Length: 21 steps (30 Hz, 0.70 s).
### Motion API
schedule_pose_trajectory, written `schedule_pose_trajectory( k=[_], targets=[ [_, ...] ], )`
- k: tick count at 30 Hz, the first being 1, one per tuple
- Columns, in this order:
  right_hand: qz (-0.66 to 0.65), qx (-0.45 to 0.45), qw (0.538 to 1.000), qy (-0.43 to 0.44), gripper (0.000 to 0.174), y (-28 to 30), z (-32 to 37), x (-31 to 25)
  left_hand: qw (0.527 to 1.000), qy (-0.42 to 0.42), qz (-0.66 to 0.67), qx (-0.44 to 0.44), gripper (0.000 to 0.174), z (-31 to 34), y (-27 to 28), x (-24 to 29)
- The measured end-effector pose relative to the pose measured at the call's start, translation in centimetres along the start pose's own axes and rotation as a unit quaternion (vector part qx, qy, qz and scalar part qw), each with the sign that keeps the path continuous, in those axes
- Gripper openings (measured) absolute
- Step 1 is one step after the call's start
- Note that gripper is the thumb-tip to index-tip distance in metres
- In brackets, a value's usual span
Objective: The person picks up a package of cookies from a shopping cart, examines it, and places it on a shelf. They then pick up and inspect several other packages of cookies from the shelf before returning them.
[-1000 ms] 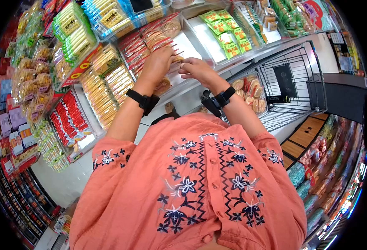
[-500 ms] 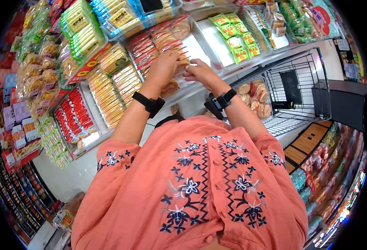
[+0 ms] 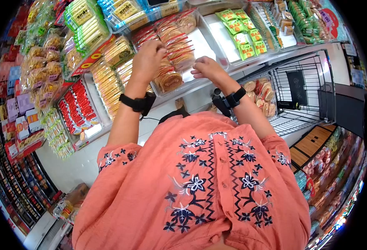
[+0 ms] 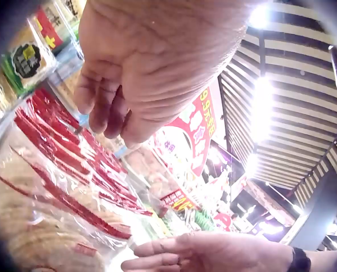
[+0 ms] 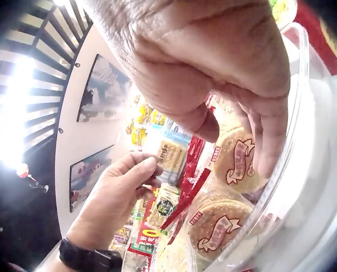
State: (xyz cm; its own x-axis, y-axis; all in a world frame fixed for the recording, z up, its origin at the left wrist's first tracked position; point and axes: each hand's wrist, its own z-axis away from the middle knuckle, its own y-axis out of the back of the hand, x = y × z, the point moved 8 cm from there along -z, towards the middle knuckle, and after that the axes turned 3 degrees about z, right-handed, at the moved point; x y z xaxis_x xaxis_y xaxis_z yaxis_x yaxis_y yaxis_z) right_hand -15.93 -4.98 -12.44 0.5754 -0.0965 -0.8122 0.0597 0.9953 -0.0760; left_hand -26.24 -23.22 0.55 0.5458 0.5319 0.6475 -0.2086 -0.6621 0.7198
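Both hands hover over a clear plastic bin (image 3: 210,46) of round sesame biscuits in clear, red-edged packets (image 3: 179,46). My left hand (image 3: 149,60) is above the bin's left side, fingers loosely bent and holding nothing. Toward the front right corner is my right hand (image 3: 208,68), its fingers relaxed, with nothing in them. In the left wrist view the packets (image 4: 60,175) stand in rows below the left hand (image 4: 140,73). The right wrist view has printed biscuits (image 5: 219,226) close beneath the right hand (image 5: 214,73).
A shopping cart (image 3: 304,91) stands to the right, with a clear box of round biscuits (image 3: 262,96) in it. Green snack packets (image 3: 242,33) lie in the neighbouring bin. Long yellow packets (image 3: 106,87) and red packets (image 3: 77,104) fill bins to the left.
My left hand has moved left, away from the right hand and off the packets, uncovering more of them. The right hand stays near the bin's front corner, and the head view has shifted slightly.
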Motion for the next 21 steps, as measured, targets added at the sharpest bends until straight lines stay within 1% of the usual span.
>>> schedule_pose_trajectory(
  k=[1, 2, 4, 5, 7, 8, 9, 10, 11, 13, 14, 17, 20, 21],
  targets=[
    [0.019, -0.019, 1.000, 0.003, 0.048, -0.2, 0.1, -0.1, 1.000, 0.012, 0.010, 0.009, 0.022, 0.3, 0.9, -0.4],
    [0.090, -0.035, 0.994, 0.043, 0.043, -0.5, 0.1, -0.7, 1.000, 0.026, -0.009, 0.005, 0.021, 0.8, 1.2, -1.1],
    [0.230, -0.065, 0.963, 0.120, 0.035, -1.6, 0.2, -1.7, 0.999, 0.002, -0.037, -0.002, 0.022, 1.7, 1.4, -1.4],
    [0.251, -0.053, 0.956, 0.140, 0.034, -2.0, 0.3, -1.9, 0.999, -0.010, -0.051, -0.007, 0.022, 2.3, 1.4, -1.3],
    [0.294, -0.029, 0.938, 0.180, 0.032, -3.3, 0.7, -2.5, 0.997, -0.022, -0.057, -0.043, 0.030, 3.3, 0.8, -0.7],
    [0.347, -0.023, 0.919, 0.185, 0.038, -3.7, 0.8, -2.6, 0.996, -0.026, -0.060, -0.054, 0.033, 3.8, 0.4, -0.1],
    [0.375, -0.022, 0.907, 0.190, 0.039, -4.2, 0.9, -2.7, 0.995, -0.030, -0.062, -0.065, 0.035, 4.2, 0.1, 0.4],
    [0.404, -0.021, 0.893, 0.197, 0.041, -4.6, 1.0, -2.8, 0.992, -0.022, -0.090, -0.085, 0.042, 4.7, -0.4, 0.3],
    [0.433, -0.020, 0.878, 0.202, 0.043, -5.0, 0.9, -2.9, 0.990, -0.021, -0.106, -0.090, 0.043, 5.1, -0.7, 0.3],
    [0.438, -0.020, 0.879, 0.185, 0.043, -5.4, 0.3, -2.0, 0.985, -0.017, -0.138, -0.104, 0.045, 6.0, -1.0, 0.6],
    [0.442, -0.020, 0.880, 0.175, 0.043, -5.4, -0.1, -1.5, 0.985, -0.012, -0.130, -0.111, 0.046, 6.5, -1.3, 0.3],
    [0.406, -0.038, 0.900, 0.157, 0.044, -5.9, -0.6, -0.9, 0.985, -0.001, -0.131, -0.110, 0.045, 7.0, -0.9, 0.9],
    [0.413, -0.021, 0.896, 0.162, 0.045, -6.1, -1.5, 0.0, 0.988, -0.001, -0.119, -0.099, 0.048, 7.4, -1.0, 0.2],
    [0.412, -0.021, 0.895, 0.168, 0.044, -6.3, -1.3, -0.3, 0.988, 0.010, -0.119, -0.096, 0.049, 7.5, -0.9, 0.0]
  ],
)
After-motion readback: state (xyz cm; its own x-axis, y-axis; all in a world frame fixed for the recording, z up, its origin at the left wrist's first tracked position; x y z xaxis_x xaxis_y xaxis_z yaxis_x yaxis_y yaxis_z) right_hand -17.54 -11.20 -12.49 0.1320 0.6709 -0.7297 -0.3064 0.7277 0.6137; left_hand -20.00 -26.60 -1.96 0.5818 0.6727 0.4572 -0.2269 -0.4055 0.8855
